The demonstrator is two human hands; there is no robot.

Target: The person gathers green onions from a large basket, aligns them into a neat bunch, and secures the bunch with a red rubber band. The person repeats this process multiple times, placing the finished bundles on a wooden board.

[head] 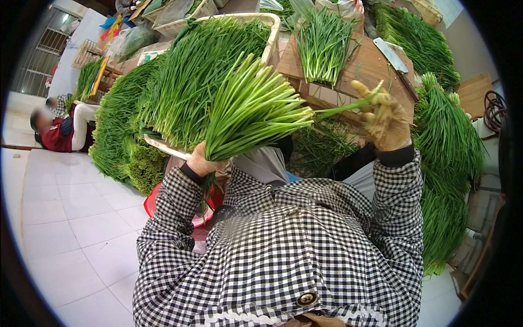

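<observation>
My left hand (pixel 207 160) grips a thick bunch of green garlic chives (pixel 255 112) by its leafy part, with the pale stem ends fanned up and to the right. Gloved and dirty, my right hand (pixel 382 116) is to the right of the bunch. A loose green leaf (pixel 347 107) stretches from the bunch's stem ends to its fingers. Beyond it, a trimmed-looking bundle of chives (pixel 325 49) lies on a wooden board (pixel 367 61). A cleaver (pixel 394 61) with a dark handle rests on the board's right side.
A white plastic crate (pixel 274 34) heaped with chives stands ahead to the left. More chives are piled at left (pixel 122 118) and right (pixel 445 131). Leaf scraps (pixel 322 143) lie below the board. A red basin (pixel 152 200) is beside my left sleeve. A person (pixel 59 133) sits at far left.
</observation>
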